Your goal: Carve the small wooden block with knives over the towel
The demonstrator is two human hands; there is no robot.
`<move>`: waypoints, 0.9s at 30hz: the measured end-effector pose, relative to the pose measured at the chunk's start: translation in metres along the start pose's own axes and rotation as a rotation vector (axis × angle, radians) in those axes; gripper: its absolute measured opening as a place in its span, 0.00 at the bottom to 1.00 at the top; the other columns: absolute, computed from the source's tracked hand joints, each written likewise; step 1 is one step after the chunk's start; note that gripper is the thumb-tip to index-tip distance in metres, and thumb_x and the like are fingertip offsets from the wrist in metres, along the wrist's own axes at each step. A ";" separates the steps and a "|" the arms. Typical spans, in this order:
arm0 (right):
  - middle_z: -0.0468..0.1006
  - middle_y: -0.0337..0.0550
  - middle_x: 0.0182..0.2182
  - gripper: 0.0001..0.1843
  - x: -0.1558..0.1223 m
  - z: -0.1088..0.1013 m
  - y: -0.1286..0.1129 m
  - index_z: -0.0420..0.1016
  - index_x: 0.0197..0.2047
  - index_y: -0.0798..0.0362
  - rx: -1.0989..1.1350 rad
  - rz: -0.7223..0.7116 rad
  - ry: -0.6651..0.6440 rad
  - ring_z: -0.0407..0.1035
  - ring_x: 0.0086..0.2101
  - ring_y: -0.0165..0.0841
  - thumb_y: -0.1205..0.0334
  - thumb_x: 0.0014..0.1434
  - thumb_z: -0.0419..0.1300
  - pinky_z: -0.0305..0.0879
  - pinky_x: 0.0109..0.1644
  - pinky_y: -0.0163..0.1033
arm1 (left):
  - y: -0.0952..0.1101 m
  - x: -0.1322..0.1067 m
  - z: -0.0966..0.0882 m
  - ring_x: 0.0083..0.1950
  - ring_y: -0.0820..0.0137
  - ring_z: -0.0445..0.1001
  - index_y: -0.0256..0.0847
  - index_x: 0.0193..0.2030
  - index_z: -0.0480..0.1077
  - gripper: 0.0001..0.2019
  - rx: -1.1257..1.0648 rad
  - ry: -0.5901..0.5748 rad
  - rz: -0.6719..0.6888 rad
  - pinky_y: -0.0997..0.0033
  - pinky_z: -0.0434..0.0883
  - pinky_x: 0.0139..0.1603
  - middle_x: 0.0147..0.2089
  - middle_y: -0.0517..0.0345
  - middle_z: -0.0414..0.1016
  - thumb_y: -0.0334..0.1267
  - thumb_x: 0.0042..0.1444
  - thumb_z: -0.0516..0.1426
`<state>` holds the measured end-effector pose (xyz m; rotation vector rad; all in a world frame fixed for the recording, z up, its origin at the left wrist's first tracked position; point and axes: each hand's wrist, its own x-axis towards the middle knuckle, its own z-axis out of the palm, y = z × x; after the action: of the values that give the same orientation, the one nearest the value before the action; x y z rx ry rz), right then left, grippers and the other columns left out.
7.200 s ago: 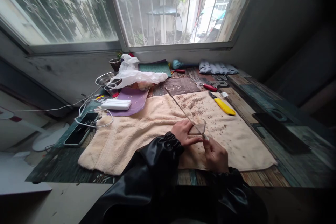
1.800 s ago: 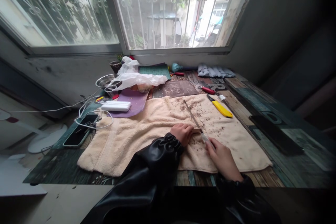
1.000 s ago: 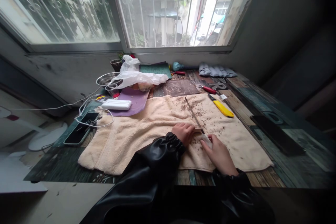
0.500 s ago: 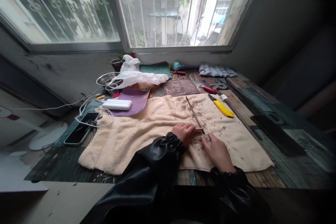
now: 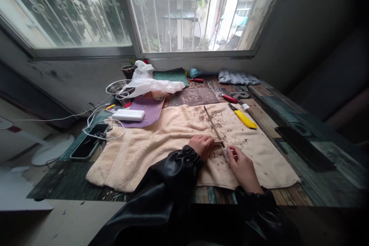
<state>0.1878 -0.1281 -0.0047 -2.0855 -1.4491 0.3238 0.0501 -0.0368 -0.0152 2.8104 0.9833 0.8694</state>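
Observation:
My left hand (image 5: pixel 201 147) is closed on a small wooden strip (image 5: pixel 217 143), pressed down on the beige towel (image 5: pixel 150 142). A thin dark saw blade (image 5: pixel 212 123) lies slantwise across the towel, its near part passing by the end of the wood. Its near end looks pale, as if wrapped. My right hand (image 5: pixel 241 167) pinches that pale end between thumb and fingers. Brown crumbs and shavings are scattered around the blade. A yellow utility knife (image 5: pixel 245 118) rests on the towel to the right.
A red-handled tool (image 5: pixel 230 98) lies beyond the towel. At left are a phone (image 5: pixel 89 142), a white power bank (image 5: pixel 128 115) with a cable, and a purple sheet (image 5: pixel 148 112). A plastic bag (image 5: pixel 157 84) and green mat (image 5: pixel 170 76) sit near the window.
My right hand has shifted slightly to the right, showing more of the pale end between its fingers. My left hand and the blade look almost unmoved.

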 end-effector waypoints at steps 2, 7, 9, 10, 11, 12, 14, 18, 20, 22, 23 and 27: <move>0.72 0.44 0.32 0.19 -0.001 0.000 -0.001 0.64 0.40 0.53 0.057 0.003 0.018 0.66 0.28 0.30 0.52 0.52 0.43 0.58 0.33 0.32 | 0.000 0.000 -0.001 0.35 0.72 0.66 0.43 0.37 0.66 0.12 -0.001 -0.002 0.001 0.72 0.63 0.36 0.34 0.57 0.70 0.41 0.55 0.43; 0.72 0.43 0.26 0.21 -0.003 0.000 0.003 0.64 0.41 0.53 0.039 0.067 -0.054 0.66 0.25 0.31 0.49 0.51 0.43 0.58 0.29 0.32 | 0.000 0.000 0.000 0.35 0.72 0.66 0.42 0.36 0.66 0.13 -0.002 -0.004 -0.006 0.72 0.63 0.37 0.33 0.56 0.69 0.42 0.55 0.43; 0.72 0.43 0.26 0.19 -0.004 0.001 0.004 0.65 0.38 0.53 -0.014 0.055 -0.102 0.66 0.27 0.32 0.50 0.52 0.42 0.56 0.29 0.32 | 0.000 -0.001 0.000 0.35 0.72 0.66 0.42 0.37 0.66 0.12 -0.008 -0.003 -0.005 0.72 0.63 0.37 0.33 0.57 0.70 0.41 0.55 0.44; 0.72 0.44 0.26 0.19 -0.004 0.002 0.003 0.66 0.35 0.52 -0.041 0.042 -0.124 0.65 0.28 0.32 0.51 0.53 0.41 0.56 0.29 0.32 | 0.000 -0.001 0.001 0.35 0.72 0.67 0.43 0.37 0.66 0.12 -0.010 -0.001 -0.005 0.72 0.63 0.37 0.33 0.57 0.70 0.41 0.55 0.44; 0.72 0.44 0.26 0.18 -0.005 0.003 0.001 0.66 0.33 0.52 -0.068 0.033 -0.142 0.65 0.28 0.32 0.52 0.54 0.40 0.55 0.29 0.32 | -0.001 -0.001 0.001 0.35 0.72 0.67 0.43 0.37 0.66 0.12 -0.013 -0.001 -0.004 0.72 0.63 0.37 0.33 0.57 0.70 0.41 0.54 0.45; 0.72 0.44 0.26 0.18 -0.006 0.005 -0.001 0.66 0.32 0.53 -0.101 0.035 -0.152 0.65 0.27 0.32 0.53 0.55 0.39 0.54 0.28 0.32 | -0.001 -0.001 0.002 0.36 0.72 0.67 0.43 0.37 0.66 0.11 -0.015 0.000 -0.007 0.72 0.63 0.37 0.34 0.57 0.70 0.42 0.54 0.45; 0.72 0.44 0.24 0.19 -0.007 0.008 -0.006 0.65 0.32 0.53 -0.172 0.064 -0.152 0.64 0.25 0.30 0.55 0.56 0.37 0.51 0.26 0.31 | -0.001 -0.001 0.004 0.36 0.71 0.67 0.44 0.37 0.66 0.11 -0.024 0.002 -0.026 0.72 0.63 0.36 0.35 0.58 0.70 0.43 0.53 0.47; 0.71 0.44 0.23 0.20 -0.010 0.011 -0.009 0.67 0.34 0.52 -0.241 0.104 -0.135 0.61 0.21 0.28 0.56 0.56 0.37 0.47 0.24 0.31 | -0.001 -0.001 0.007 0.35 0.71 0.68 0.44 0.35 0.67 0.10 -0.044 -0.004 -0.083 0.72 0.63 0.35 0.34 0.59 0.71 0.43 0.52 0.48; 0.72 0.44 0.23 0.20 -0.012 0.011 -0.007 0.67 0.34 0.52 -0.236 0.097 -0.135 0.60 0.21 0.28 0.56 0.56 0.37 0.47 0.23 0.31 | -0.001 -0.002 0.008 0.35 0.71 0.68 0.44 0.34 0.67 0.10 -0.042 -0.006 -0.087 0.71 0.63 0.36 0.34 0.59 0.71 0.44 0.51 0.49; 0.72 0.44 0.23 0.20 -0.015 0.010 -0.003 0.68 0.33 0.51 -0.239 0.098 -0.137 0.61 0.21 0.29 0.55 0.56 0.37 0.47 0.23 0.31 | 0.000 -0.002 0.008 0.36 0.71 0.68 0.45 0.34 0.67 0.10 -0.040 -0.004 -0.079 0.71 0.62 0.36 0.34 0.60 0.71 0.44 0.51 0.49; 0.72 0.44 0.23 0.20 -0.016 0.009 -0.001 0.68 0.32 0.51 -0.244 0.099 -0.137 0.61 0.21 0.29 0.55 0.56 0.37 0.47 0.23 0.31 | 0.000 -0.002 0.008 0.36 0.71 0.68 0.45 0.35 0.67 0.10 -0.039 -0.004 -0.073 0.71 0.62 0.36 0.34 0.60 0.71 0.44 0.51 0.49; 0.72 0.44 0.24 0.20 -0.015 0.008 0.003 0.68 0.30 0.51 -0.253 0.083 -0.128 0.61 0.22 0.29 0.56 0.55 0.38 0.48 0.24 0.31 | 0.002 -0.002 0.008 0.36 0.72 0.68 0.44 0.34 0.68 0.11 -0.026 -0.012 -0.053 0.72 0.62 0.35 0.33 0.59 0.71 0.44 0.51 0.48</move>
<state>0.1807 -0.1402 -0.0148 -2.3694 -1.5487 0.3252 0.0537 -0.0382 -0.0224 2.7518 1.0321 0.8526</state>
